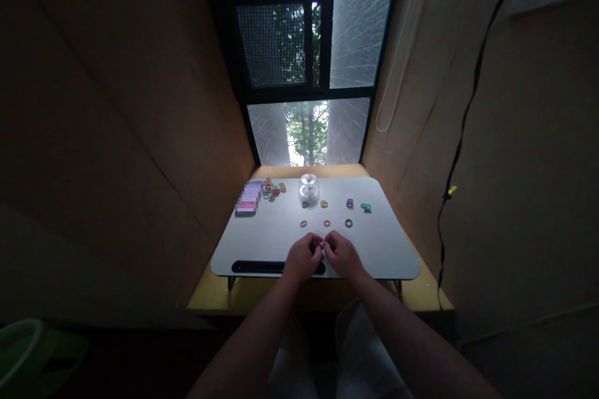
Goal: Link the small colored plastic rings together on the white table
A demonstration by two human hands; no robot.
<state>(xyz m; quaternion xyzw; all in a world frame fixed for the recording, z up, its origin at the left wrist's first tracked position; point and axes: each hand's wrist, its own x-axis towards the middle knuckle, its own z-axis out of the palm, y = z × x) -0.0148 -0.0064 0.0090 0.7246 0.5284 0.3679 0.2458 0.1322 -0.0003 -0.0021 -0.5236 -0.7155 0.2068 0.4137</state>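
Note:
My left hand (304, 255) and my right hand (341, 254) meet over the near part of the white lap table (262, 237). Both are closed, with fingertips pinched together around something small and pale pinkish, too small to make out. Just beyond them lie a pink ring (304, 224), a red ring (327, 223) and a dark ring (349, 223), which look like small hair ties. Farther back is a row of small bunches: teal (305, 204), yellow (324, 204), purple (349, 203) and green (366, 207). Behind the teal bunch stands a clear rounded container (309, 189).
A mixed pile of coloured rings (274, 189) lies at the back left, beside a blurred flat box (249, 198). A dark slot (257, 267) runs along the lap table's front edge. The lap table stands on a yellow wooden surface (224, 302) before a window.

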